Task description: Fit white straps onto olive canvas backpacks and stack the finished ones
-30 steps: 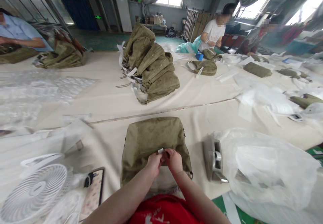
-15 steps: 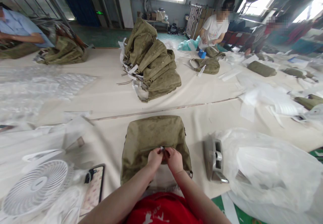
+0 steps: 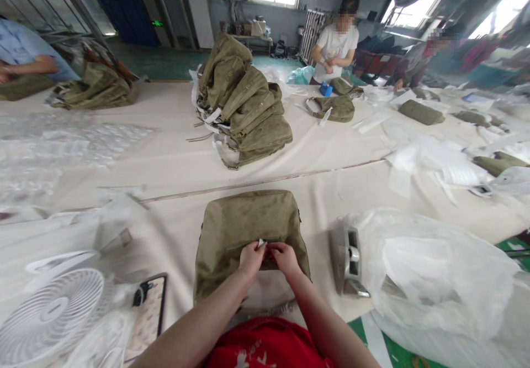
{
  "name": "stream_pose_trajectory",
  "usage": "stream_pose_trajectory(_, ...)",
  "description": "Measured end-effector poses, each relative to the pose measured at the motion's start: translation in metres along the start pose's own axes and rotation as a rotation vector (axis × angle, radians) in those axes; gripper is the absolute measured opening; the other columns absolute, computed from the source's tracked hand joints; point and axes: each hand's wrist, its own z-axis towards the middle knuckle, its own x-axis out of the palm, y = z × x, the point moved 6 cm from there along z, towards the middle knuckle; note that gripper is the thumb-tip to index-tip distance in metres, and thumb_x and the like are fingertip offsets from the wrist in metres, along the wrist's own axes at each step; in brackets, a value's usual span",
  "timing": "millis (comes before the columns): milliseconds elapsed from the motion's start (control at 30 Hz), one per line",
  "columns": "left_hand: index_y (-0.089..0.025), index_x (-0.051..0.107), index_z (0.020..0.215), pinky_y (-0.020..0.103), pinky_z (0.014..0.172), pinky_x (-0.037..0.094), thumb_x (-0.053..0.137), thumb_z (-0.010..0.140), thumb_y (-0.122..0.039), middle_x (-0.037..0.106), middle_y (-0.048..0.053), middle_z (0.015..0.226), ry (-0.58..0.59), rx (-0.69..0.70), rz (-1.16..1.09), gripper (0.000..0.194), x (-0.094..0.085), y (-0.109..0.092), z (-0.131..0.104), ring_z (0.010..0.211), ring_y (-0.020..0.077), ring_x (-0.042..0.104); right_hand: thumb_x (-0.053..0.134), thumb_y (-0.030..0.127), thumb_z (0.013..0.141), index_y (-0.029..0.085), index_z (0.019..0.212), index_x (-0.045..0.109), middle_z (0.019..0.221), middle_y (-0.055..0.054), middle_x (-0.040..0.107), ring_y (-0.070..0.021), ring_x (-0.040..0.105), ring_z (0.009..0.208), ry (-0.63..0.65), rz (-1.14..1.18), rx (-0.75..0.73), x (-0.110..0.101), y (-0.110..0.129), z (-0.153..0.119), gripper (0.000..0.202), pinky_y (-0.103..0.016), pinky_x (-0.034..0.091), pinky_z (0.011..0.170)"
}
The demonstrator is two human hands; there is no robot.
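Observation:
An olive-green canvas bag (image 3: 248,213) lies flat on the table right in front of me. My left hand (image 3: 252,258) rests over a dark slit across the bag's middle, fingers pinched with a small white piece (image 3: 261,242) poking out at the tips. Close beside it, my right hand (image 3: 283,257) is closed too, its fingertips bent down at the same slit; whatever it grips is hidden. Below both hands a pale translucent sheet (image 3: 267,288) covers the bag's lower part.
A tape dispenser (image 3: 349,260) and a large clear plastic bag (image 3: 439,279) are to the right. On the left are a white fan (image 3: 53,310) and a phone (image 3: 147,315). Several olive bags (image 3: 248,103) are piled beyond. A person in white (image 3: 337,45) stands across the table.
The view has shifted slightly, so most things sit a little further left. My fingertips have parted slightly at the slit. The person in white has brought their hands together.

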Motion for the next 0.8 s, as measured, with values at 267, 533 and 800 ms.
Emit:
stream_pose_trajectory(267, -0.018, 0.065, 0.073, 0.022, 0.057, 0.047, 0.059, 0.083, -0.022, 0.067, 0.001, 0.065, 0.107, -0.02, -0.069, 0.013, -0.014, -0.001, -0.011, 0.058, 0.0137, 0.063, 0.064, 0.034, 0.072, 0.018, 0.057, 0.061, 0.049, -0.002, 0.06, -0.0111, 0.049, 0.039, 0.126, 0.237, 0.248, 0.023, -0.003, -0.003, 0.023, -0.022, 0.034, 0.039)
stream_pose_trajectory(533, -0.019, 0.071, 0.08, 0.021, 0.062, 0.043, 0.06, 0.083, -0.027, 0.071, 0.004, 0.071, 0.036, 0.03, 0.153, 0.014, -0.021, -0.008, -0.009, 0.067, 0.0155, 0.065, 0.063, 0.025, 0.064, 0.016, 0.057, 0.062, 0.046, 0.001, 0.056, -0.01, 0.043, 0.039, -0.138, 0.323, 0.182, 0.02, -0.007, -0.005, 0.011, -0.023, 0.032, 0.04)
stream_pose_trajectory(800, -0.019, 0.073, 0.096, 0.028, 0.082, 0.045, 0.055, 0.084, -0.021, 0.074, 0.01, 0.096, -0.052, 0.215, 0.362, 0.021, -0.028, -0.024, -0.019, 0.087, 0.0202, 0.066, 0.063, 0.034, 0.069, 0.016, 0.061, 0.065, 0.053, -0.002, 0.061, -0.011, 0.047, 0.041, -0.135, 0.325, 0.158, 0.026, -0.003, 0.0, 0.02, -0.023, 0.035, 0.042)
